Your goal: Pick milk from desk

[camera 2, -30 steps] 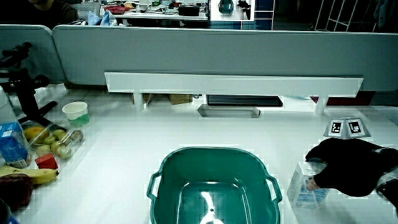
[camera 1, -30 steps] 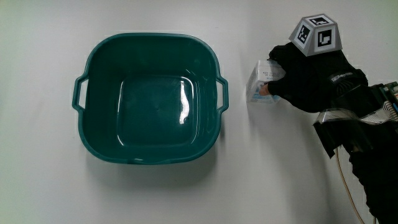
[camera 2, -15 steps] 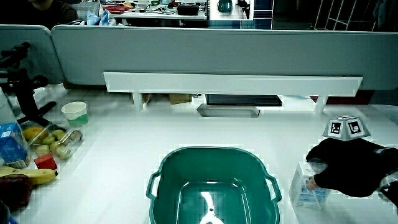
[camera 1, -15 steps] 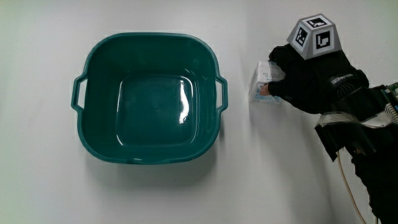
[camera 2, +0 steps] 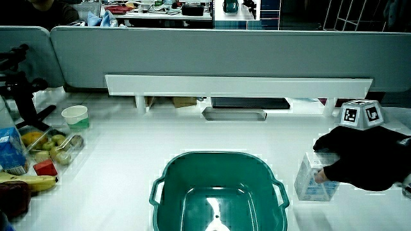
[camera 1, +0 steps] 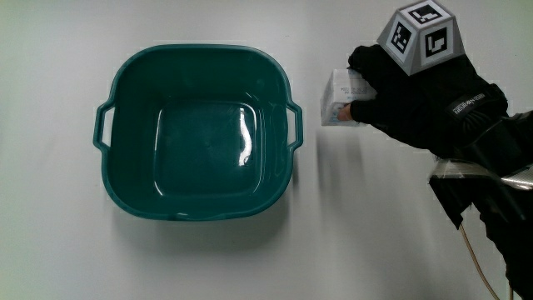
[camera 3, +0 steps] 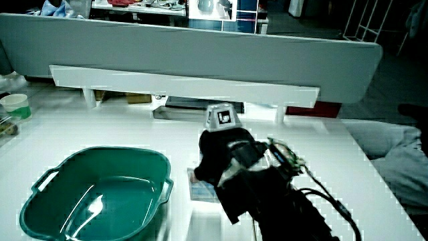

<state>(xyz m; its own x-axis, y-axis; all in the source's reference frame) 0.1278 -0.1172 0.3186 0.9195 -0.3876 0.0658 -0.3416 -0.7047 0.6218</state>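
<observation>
The milk [camera 1: 335, 98] is a small white and pale blue carton. The gloved hand [camera 1: 360, 83], with a patterned cube [camera 1: 420, 35] on its back, is shut on it beside the handle of the teal basin [camera 1: 297, 125]. The carton hangs a little above the white table, and its shadow falls nearer to the person. In both side views the milk [camera 2: 309, 186] [camera 3: 202, 192] shows under the fingers of the hand [camera 2: 324, 160] [camera 3: 214, 164], next to the basin [camera 2: 215, 156] [camera 3: 100, 152]. The basin holds nothing.
A paper cup [camera 2: 75, 115], a clear box of fruit [camera 2: 58, 147], a banana [camera 2: 35, 183] and a blue carton [camera 2: 9, 147] lie at the table's edge, away from the hand. A metal tray [camera 2: 233, 114] lies by the low partition [camera 2: 212, 51].
The hand has lifted the milk off the table and carried it a little toward the basin's handle. The basin has not moved.
</observation>
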